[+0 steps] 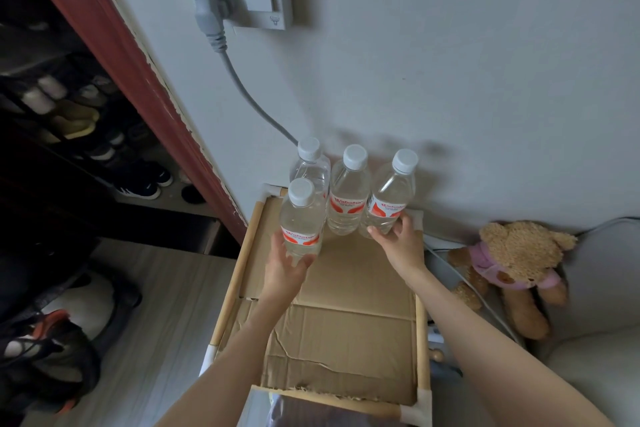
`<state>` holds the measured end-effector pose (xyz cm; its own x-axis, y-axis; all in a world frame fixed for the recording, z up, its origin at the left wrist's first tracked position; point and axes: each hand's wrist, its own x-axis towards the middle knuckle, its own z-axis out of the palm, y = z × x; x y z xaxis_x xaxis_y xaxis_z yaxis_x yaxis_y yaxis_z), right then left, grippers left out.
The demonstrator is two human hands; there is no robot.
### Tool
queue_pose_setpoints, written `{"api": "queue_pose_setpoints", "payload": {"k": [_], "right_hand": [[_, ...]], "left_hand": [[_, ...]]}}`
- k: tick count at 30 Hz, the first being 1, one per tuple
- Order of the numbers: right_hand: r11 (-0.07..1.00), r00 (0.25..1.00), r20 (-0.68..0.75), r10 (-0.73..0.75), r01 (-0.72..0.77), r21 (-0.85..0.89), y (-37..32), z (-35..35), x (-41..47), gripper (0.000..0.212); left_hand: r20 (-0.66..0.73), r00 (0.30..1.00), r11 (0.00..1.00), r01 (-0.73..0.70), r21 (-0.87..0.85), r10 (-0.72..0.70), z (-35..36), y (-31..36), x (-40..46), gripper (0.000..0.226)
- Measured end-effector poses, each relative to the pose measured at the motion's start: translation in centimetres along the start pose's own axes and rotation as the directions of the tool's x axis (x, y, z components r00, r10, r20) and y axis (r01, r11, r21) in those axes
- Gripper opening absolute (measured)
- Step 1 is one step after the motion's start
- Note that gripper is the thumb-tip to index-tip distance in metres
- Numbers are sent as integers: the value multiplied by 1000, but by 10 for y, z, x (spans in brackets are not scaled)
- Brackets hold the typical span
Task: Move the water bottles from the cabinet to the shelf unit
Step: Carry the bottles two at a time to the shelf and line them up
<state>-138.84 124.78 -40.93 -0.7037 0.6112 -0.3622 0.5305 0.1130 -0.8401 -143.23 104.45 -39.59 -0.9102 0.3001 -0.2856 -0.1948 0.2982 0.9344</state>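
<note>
Left hand [288, 262] curled round the lower body of the near-left water bottle [301, 218], fingers wrapped below its red label, bottle upright on the cardboard top of the shelf unit [239, 263]. Right hand [398, 236] closed partway round the base of the far-right water bottle [389, 194], thumb and fingertips pressed to its sides, bottle tilted slightly left at the far right corner of the shelf. Between the 2 held bottles, a middle water bottle [348, 194] upright and untouched. Behind the near-left one, a far-left water bottle [311, 163] close to the wall, partly hidden. All 4 capped in white, standing along the far edge of the cardboard sheet [339, 340]. Right of the shelf, a teddy bear [512, 260] slumped on a pale cushion. On the wall above, a grey plug [207, 0] in a socket, cable trailing down toward the bottles. Far left, shoes [138, 180] on dark racks.
</note>
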Motion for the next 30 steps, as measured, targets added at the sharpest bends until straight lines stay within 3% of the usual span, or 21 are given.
{"api": "queue_pose_setpoints", "payload": {"k": [3, 9, 14, 18, 20, 24, 27, 30], "right_hand": [[999, 999, 37, 0, 2, -46, -2, -1, -6, 81], [976, 995, 101, 24, -1, -220, 11, 5, -49, 86], [929, 978, 195, -69, 135, -345, 27, 13, -96, 76], [840, 933, 321, -164, 303, -451, 35, 23, -124, 75], [763, 889, 400, -224, 415, -495, 33, 28, -134, 74], [486, 724, 543, -425, 689, -538, 20, 44, -147, 72], [307, 570, 685, -453, 822, -481, 22, 60, -162, 72], [230, 451, 782, -430, 892, -388, 31, 80, -188, 76]], "left_hand": [[74, 997, 1000, 8, 0, -8, -7, -4, 4, 59], [95, 994, 968, -77, 241, 55, -20, -8, -8, 82], [183, 971, 777, -235, 584, 156, -36, -33, -40, 73], [142, 979, 686, -204, 699, 146, -50, -47, -74, 68], [106, 981, 644, -187, 742, 162, -59, -52, -93, 63], [-7, 975, 548, -119, 828, 223, -83, -64, -136, 65], [-144, 973, 509, 33, 860, 181, -92, -81, -185, 65], [-265, 957, 488, 176, 855, 121, -92, -100, -242, 61]]}}
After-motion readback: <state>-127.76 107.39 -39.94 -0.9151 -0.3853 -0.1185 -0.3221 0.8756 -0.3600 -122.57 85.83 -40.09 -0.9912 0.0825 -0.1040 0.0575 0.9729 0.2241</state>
